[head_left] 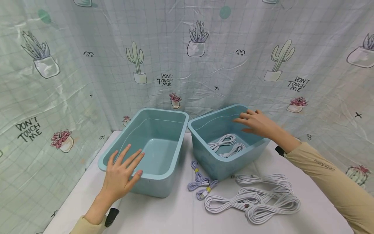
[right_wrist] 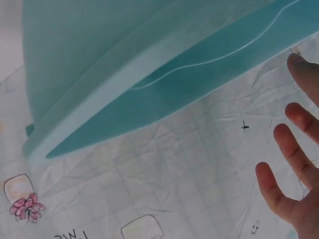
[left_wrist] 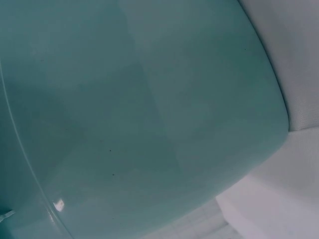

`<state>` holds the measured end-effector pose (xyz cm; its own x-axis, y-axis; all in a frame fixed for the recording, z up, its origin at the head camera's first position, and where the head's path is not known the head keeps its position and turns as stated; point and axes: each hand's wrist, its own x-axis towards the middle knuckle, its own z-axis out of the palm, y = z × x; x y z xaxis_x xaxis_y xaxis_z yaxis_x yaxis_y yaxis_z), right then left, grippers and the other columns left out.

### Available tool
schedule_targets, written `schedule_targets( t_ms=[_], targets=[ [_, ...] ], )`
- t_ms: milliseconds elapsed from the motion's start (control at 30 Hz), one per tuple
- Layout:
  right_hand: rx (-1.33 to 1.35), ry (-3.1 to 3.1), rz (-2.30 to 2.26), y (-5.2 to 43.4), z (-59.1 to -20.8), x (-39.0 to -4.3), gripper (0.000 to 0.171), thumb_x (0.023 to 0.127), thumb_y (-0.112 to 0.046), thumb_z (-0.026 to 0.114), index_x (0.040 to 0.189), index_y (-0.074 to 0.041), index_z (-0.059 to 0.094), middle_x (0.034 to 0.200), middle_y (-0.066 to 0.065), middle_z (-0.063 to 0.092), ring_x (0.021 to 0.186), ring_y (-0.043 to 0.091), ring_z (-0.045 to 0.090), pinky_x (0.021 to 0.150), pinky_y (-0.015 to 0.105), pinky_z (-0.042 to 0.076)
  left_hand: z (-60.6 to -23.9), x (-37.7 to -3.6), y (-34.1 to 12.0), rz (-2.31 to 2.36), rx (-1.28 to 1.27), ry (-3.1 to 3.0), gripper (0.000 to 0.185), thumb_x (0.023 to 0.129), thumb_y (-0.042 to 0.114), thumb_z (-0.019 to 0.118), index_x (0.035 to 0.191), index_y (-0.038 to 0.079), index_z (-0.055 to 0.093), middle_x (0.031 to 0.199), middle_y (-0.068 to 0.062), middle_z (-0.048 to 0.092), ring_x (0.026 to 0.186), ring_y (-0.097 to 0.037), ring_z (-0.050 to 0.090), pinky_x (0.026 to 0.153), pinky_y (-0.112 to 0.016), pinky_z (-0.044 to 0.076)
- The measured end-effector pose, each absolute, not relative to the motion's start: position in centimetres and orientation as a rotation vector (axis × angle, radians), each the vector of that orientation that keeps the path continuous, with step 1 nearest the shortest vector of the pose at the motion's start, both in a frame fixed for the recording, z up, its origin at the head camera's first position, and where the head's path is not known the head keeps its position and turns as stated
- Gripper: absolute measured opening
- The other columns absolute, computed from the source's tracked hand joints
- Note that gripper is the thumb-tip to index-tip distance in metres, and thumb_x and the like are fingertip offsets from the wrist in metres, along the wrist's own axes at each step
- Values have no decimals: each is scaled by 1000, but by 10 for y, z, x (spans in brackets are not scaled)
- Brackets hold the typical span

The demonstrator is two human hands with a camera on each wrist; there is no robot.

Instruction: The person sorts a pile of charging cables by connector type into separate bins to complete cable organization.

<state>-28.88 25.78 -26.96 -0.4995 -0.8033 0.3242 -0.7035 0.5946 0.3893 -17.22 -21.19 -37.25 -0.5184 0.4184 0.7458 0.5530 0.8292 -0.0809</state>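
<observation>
My left hand [head_left: 118, 178] hovers at the near left corner of a blue-green plastic bin [head_left: 183, 138], fingers spread and nothing held. Whether it touches the rim cannot be told. My right hand [head_left: 257, 123] is raised over the far right side of a second blue-green bin [head_left: 210, 167]. Its fingers [right_wrist: 289, 149] look loosely extended in the right wrist view, with no object among them. Inside that second bin lie coiled white cables [head_left: 223, 140]. The left wrist view shows mostly the smooth bin surface [left_wrist: 199, 99].
In front of the right bin, several bundled white cables [head_left: 273, 209] lie in a pile on the white table [head_left: 163, 214]. Purple cables [head_left: 198, 186] with yellow ties rest between the bins. A cactus-print curtain [head_left: 187, 71] hangs behind and at both sides.
</observation>
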Motion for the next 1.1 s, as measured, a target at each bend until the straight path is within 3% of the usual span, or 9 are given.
schedule_targets(
  t_ms=[200, 433, 533, 600, 667, 900, 1100],
  targets=[
    [1203, -2301, -256, 269, -272, -276, 44, 64, -18, 77, 106, -14, 63, 89, 3, 56, 80, 21, 48, 55, 35, 37, -373, -172, -212, -221, -714, -2186, 59, 94, 51, 21, 122, 12, 55, 120, -9, 59, 129, -29, 35, 92, -61, 26],
    [1219, -2239, -230, 280, -274, -258, 46, 62, -16, 77, 106, -15, 62, 90, 2, 56, 79, 20, 48, 55, 30, 32, -372, -171, -212, -215, -712, -2196, 60, 94, 52, 20, 122, 12, 55, 121, -9, 59, 129, -29, 35, 92, -61, 26],
    [1226, -2208, -225, 285, -276, -249, 31, 84, -35, 59, 107, -15, 62, 91, 3, 57, 78, 19, 47, 55, 30, 31, -372, -171, -212, -212, -709, -2200, 60, 94, 52, 20, 121, 12, 55, 121, -8, 59, 129, -29, 35, 92, -61, 26],
    [1232, -2181, -226, 287, -279, -244, 41, 93, -44, 36, 106, -14, 62, 90, 2, 57, 77, 19, 47, 54, 30, 33, -372, -171, -212, -213, -707, -2201, 60, 94, 52, 20, 121, 12, 55, 121, -8, 59, 129, -29, 35, 92, -61, 26],
    [1230, -2157, -249, 289, -282, -237, 60, 94, -46, 14, 104, -14, 63, 88, 2, 57, 76, 18, 47, 53, 30, 34, -372, -170, -212, -213, -705, -2201, 60, 94, 52, 20, 121, 12, 55, 121, -8, 59, 130, -29, 34, 92, -61, 26],
    [1201, -2154, -261, 296, -295, -213, 61, 95, -45, 11, 99, -14, 63, 86, 1, 57, 75, 18, 46, 54, 29, 32, -372, -170, -212, -210, -707, -2202, 59, 94, 51, 20, 123, 13, 54, 122, -8, 58, 130, -28, 34, 92, -61, 26],
    [1179, -2147, -254, 297, -305, -198, 60, 96, -45, 10, 97, -15, 63, 88, 1, 61, 79, 19, 51, 55, 31, 38, -372, -170, -212, -214, -708, -2202, 59, 94, 51, 20, 122, 13, 55, 122, -8, 58, 131, -27, 32, 92, -61, 26]
  ],
)
